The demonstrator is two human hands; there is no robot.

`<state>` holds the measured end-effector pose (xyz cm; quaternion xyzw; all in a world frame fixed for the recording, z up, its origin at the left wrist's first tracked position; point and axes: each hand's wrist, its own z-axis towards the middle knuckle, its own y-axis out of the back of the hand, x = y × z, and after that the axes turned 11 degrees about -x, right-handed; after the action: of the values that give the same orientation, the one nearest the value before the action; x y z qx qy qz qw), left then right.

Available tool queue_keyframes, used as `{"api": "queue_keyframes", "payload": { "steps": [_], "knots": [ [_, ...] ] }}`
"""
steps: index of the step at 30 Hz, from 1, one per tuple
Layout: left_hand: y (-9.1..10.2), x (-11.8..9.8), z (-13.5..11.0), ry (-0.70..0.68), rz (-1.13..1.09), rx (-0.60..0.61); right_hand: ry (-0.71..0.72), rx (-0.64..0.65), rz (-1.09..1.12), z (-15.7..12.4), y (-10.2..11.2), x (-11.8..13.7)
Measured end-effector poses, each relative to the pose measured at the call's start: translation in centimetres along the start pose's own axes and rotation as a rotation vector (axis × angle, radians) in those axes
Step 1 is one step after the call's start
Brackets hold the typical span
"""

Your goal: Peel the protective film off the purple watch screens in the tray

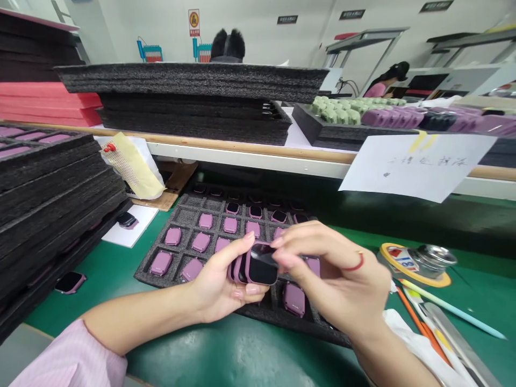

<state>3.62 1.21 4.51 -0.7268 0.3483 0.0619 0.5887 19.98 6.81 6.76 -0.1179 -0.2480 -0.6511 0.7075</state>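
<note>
L hand cups pink smartwatch, fingers curled round its edge. R hand: fingertips pinch dark film on watch screen, upper corner. Watch held over black foam tray, just above rows of pink watches in cells. Red thread on R wrist.

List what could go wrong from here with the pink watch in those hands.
The square pink watch is held between the left hand and the right hand, above the black foam tray. A slip could drop it onto the pink watches nested below, possibly scuffing them. The right hand also touches its dark screen, which could leave smudges.
</note>
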Motion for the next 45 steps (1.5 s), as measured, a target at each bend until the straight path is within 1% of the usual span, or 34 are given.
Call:
{"api": "queue_keyframes", "payload": {
  "steps": [2,3,4,5,6,8,10,13,15,17,18,20,22,24,25,27,29,30,32,34,35,37,40,45],
  "knots": [
    [0.0,0.0,-0.1,0.012,0.012,-0.005,-0.174,-0.188,0.113,-0.2,0.2,-0.1],
    [-0.1,-0.1,-0.1,0.014,0.014,-0.002,-0.243,-0.278,0.168,-0.4,0.4,-0.2],
    [-0.1,-0.1,-0.2,0.013,0.012,0.006,-0.288,-0.342,0.21,-0.5,0.5,-0.2],
    [-0.1,-0.2,-0.2,0.009,0.013,0.02,-0.293,-0.373,0.237,-0.5,0.7,-0.1],
    [-0.2,-0.2,-0.2,0.003,0.017,0.036,-0.266,-0.367,0.244,-0.6,0.9,0.0],
    [-0.2,-0.3,-0.3,-0.005,0.033,0.059,-0.166,-0.302,0.187,-0.6,1.2,0.3],
    [-0.2,-0.2,-0.3,-0.017,0.056,0.075,-0.043,-0.219,0.072,-0.4,1.5,0.5],
    [0.0,-0.1,-0.3,-0.052,0.085,0.094,0.146,-0.132,-0.138,-0.2,2.1,0.6],
    [0.0,0.0,-0.3,-0.065,0.084,0.109,0.267,-0.045,-0.224,-0.3,2.5,0.8],
    [0.1,-0.1,-0.4,-0.056,0.078,0.116,0.341,0.07,-0.258,-0.5,2.7,1.2],
    [0.1,-0.1,-0.4,-0.051,0.078,0.115,0.349,0.13,-0.26,-0.6,2.8,1.6],
    [0.0,-0.2,-0.5,-0.047,0.086,0.101,0.295,0.206,-0.251,-1.0,2.8,2.3],
    [0.0,-0.2,-0.5,-0.051,0.097,0.082,0.219,0.219,-0.237,-1.4,2.7,3.0],
    [0.0,-0.2,-0.5,-0.042,0.106,0.068,0.196,0.229,-0.233,-1.6,2.5,3.1],
    [0.0,-0.2,-0.5,-0.034,0.108,0.059,0.218,0.246,-0.235,-1.5,2.4,3.0],
    [-0.1,-0.1,-0.6,-0.029,0.113,0.039,0.322,0.275,-0.254,-1.3,2.0,2.6],
    [-0.1,0.1,-0.6,-0.061,0.144,0.034,0.411,0.25,-0.301,-1.1,1.5,2.0],
    [-0.1,0.2,-0.6,-0.093,0.172,0.038,0.406,0.224,-0.327,-1.0,1.2,1.8],
    [-0.2,0.4,-0.5,-0.166,0.228,0.046,0.29,0.208,-0.342,-1.0,0.6,1.5],
    [-0.3,0.5,-0.5,-0.21,0.25,0.037,0.134,0.239,-0.275,-1.0,0.3,1.4],
    [-0.3,0.5,-0.4,-0.209,0.246,0.026,0.074,0.253,-0.23,-1.0,0.3,1.3],
    [-0.3,0.4,-0.4,-0.173,0.228,-0.001,0.0,0.247,-0.15,-0.8,0.4,1.1],
    [-0.2,0.1,-0.5,-0.127,0.209,-0.015,-0.039,0.234,-0.093,-0.6,0.7,0.7],
    [-0.5,-0.3,-0.6,-0.085,0.189,-0.014,0.007,0.262,-0.109,-0.5,1.2,0.4]
  ]
}}
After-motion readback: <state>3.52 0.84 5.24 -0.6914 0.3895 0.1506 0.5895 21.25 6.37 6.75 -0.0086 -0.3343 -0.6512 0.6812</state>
